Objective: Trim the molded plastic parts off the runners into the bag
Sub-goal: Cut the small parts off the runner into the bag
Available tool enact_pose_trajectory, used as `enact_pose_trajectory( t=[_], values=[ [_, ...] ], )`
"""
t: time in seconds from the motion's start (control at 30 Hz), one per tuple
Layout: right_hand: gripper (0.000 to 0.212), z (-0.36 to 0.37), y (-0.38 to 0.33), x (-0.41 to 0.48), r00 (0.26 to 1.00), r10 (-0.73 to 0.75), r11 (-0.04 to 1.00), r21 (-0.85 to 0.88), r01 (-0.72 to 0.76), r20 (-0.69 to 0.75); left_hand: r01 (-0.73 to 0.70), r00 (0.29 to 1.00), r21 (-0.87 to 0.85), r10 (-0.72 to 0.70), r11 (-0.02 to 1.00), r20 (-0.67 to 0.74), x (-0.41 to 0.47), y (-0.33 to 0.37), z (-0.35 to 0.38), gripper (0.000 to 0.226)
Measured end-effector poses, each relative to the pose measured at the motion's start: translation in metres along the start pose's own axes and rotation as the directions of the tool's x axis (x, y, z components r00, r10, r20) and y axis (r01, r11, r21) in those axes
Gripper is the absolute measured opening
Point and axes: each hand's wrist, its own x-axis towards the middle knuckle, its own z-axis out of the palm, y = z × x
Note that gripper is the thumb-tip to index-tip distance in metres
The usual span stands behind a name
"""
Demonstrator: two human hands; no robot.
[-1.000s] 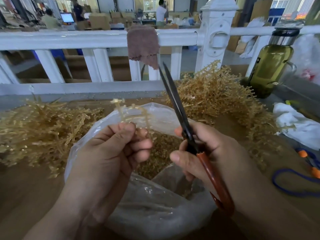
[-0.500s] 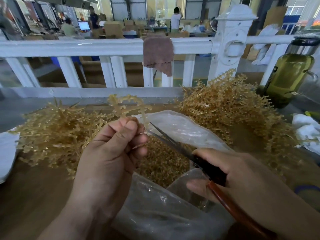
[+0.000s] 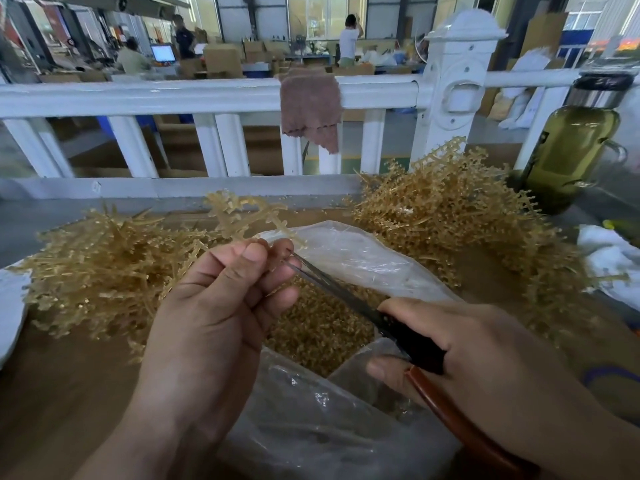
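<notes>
Head camera looks straight down on my two hands over the open bag (image 3: 349, 258). My left hand (image 3: 211, 313) has its fingers (image 3: 252, 252) pinched narrow on a runner (image 3: 242, 211), a thin amber sprig of molded plastic that sticks up and away from me, just above the bag's mouth. My right hand (image 3: 485, 344) is wrapped around the scissors (image 3: 398, 330), fingers closed on the dark and reddish handles, blades slightly parted with the tips right at my left fingertips, where the runner meets them. The bag sits on the desk (image 3: 52, 393) between two heaps: a flatter, straw-like pile (image 3: 104, 268) on my left, a bushier pile of runners (image 3: 450, 216) on my right, and loose cut parts (image 3: 318, 327) already carpet the bag's inside. I judge this sprig to be featherlight, springy and a bit brittle, so a hard squeeze would likely bend it. Best to hold the bare stem low, close to the cut, so it doesn't flick away and each part drops straight down.
</notes>
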Motion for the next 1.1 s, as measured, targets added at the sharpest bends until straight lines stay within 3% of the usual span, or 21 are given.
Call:
enact_pose_trajectory(
  t=[0.13,0.33,1.1],
  values=[
    [0.051,0.0003,-0.0001,0.0000,1.000,-0.007,1.000,0.012,0.008,-0.010,0.000,1.000,-0.008,0.000,1.000,0.028,0.0001,-0.0003,-0.0002,0.004],
    [0.057,0.0016,0.0005,0.0001,0.998,-0.034,0.999,0.035,0.036,-0.046,0.010,0.999,-0.007,-0.009,1.000,0.044,-0.0002,0.0001,-0.0011,0.006],
    [0.048,-0.0051,0.0073,0.0021,0.994,-0.111,0.994,0.023,0.111,-0.006,0.005,0.998,0.080,-0.010,0.997,0.060,0.0029,0.0029,-0.0036,0.009]
  ],
)
